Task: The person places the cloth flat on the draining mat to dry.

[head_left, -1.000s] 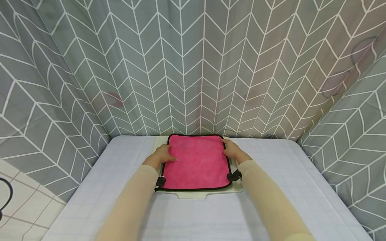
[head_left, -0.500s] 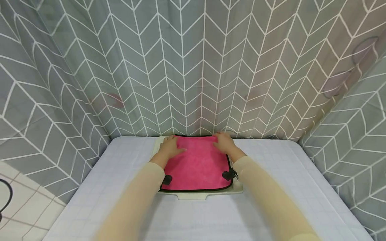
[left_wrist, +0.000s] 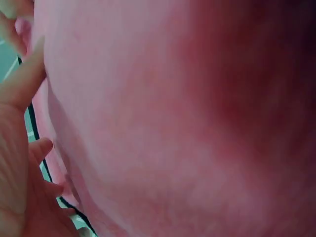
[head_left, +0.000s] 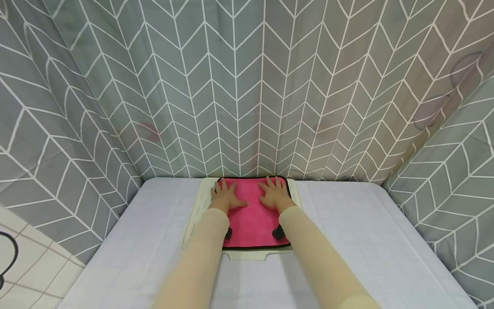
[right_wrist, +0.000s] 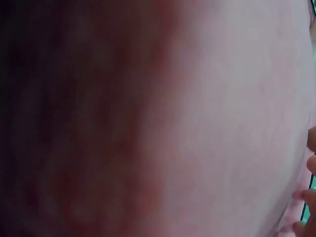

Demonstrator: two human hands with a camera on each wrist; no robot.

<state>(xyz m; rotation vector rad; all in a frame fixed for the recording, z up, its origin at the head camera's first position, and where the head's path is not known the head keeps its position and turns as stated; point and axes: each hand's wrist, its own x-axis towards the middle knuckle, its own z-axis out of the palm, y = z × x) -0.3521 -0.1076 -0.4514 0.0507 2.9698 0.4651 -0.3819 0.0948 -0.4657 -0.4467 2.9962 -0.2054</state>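
A pink cloth with a black edge lies spread on a cream board. My left hand rests on the cloth's upper left part, fingers spread and thumb pointing inward. On the upper right part rests my right hand, its fingers spread too. Both wrist views are mostly filled by the pink cloth close up; in the left one the left hand shows along the left edge with fingertips on the cloth. Only a few fingers show at the right edge of the right wrist view.
The board sits on a table with a white cover, near its far edge. A grey curtain with white chevron lines stands behind and to both sides. White floor tiles and a black looped cable are at the lower left.
Both hands have moved from the cloth's side edges inward onto its surface, and the fingers have spread. The cloth stays on the board; more of the board's left side shows.
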